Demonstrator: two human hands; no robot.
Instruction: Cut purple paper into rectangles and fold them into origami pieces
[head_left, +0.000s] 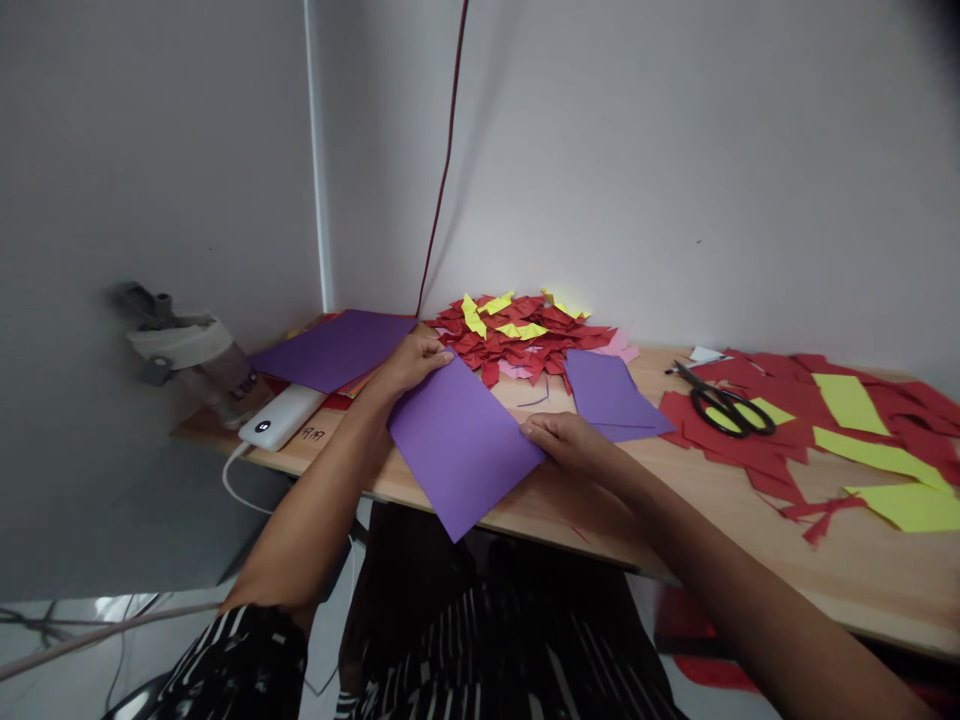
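Observation:
A square sheet of purple paper (465,440) is held up at the table's front edge, one corner pointing down toward my lap. My left hand (415,362) pinches it near its upper left corner. At the right corner, my right hand (562,438) grips it between thumb and fingers. More cut purple paper pieces (607,390) lie flat just beyond my right hand. Behind my left hand is a larger purple sheet (337,345) on top of other coloured paper. Black-handled scissors (724,405) rest on the scraps to the right.
Folded red and yellow paper pieces (525,335) form a heap against the wall. Red scraps (772,450) and yellow strips (851,402) spread over the right of the table (675,510). A white power bank (281,420) with a cable and a clear bottle (217,370) stand at the left.

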